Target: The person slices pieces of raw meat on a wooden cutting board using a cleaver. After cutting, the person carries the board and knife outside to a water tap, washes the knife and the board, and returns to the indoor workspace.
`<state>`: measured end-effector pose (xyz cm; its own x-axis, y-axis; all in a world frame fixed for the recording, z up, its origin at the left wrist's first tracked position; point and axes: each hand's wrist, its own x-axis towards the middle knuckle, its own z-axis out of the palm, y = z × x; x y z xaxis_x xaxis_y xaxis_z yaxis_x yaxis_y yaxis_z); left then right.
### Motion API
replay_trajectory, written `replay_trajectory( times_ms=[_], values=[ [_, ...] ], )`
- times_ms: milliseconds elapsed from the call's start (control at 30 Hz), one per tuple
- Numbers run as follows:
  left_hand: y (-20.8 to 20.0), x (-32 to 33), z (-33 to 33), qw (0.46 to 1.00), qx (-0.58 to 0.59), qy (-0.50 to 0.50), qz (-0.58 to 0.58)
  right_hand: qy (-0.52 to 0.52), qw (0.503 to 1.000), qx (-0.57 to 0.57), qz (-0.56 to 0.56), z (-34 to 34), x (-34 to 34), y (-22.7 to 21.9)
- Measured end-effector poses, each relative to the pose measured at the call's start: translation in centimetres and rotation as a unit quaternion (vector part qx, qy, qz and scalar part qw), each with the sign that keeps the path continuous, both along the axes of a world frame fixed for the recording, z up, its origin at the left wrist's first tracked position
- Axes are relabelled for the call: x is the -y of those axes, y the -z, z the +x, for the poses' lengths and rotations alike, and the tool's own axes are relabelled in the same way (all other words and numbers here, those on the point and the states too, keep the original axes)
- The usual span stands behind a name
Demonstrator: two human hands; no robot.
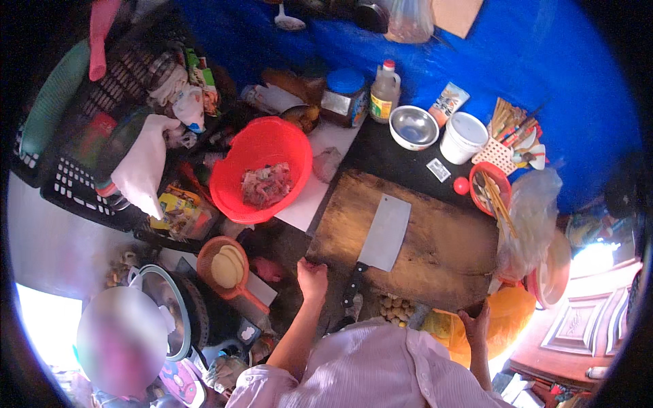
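A large worn wooden cutting board point(442, 238) lies before me. Across its left half rests a cleaver point(388, 231) with a broad grey blade, its black handle sticking out past the near edge. At the board's near left corner, my left hand point(313, 277) is closed, its fingers curled on the edge. My right hand point(476, 323) grips the near right edge from below, the fingers partly hidden. Neither hand touches the cleaver.
Left of the board, a red basin point(224, 183) holds chopped raw meat point(266, 187). An orange strainer point(204, 262) carries pale round slices. Behind stand a metal bowl point(414, 128), a white tub point(464, 138) and a sauce bottle point(386, 92). A red utensil basket point(500, 173) sits right. A person point(122, 340) is lower left.
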<state>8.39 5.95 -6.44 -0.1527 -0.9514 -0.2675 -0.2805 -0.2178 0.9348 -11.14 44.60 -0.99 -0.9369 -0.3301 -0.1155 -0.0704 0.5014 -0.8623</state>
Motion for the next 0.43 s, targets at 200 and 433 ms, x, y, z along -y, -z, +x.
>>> replay_trajectory(
  times_ms=[200,433],
  values=[
    [0.5,2.7,-2.7,0.997,-0.066,0.016,0.038,0.026,0.994,-0.032,0.102,-0.9,-2.0,4.4],
    [-5.6,5.5,-3.7,0.977,-0.151,-0.079,0.131,-0.033,0.982,0.172,-0.069,-1.8,1.2,-1.9]
  ],
)
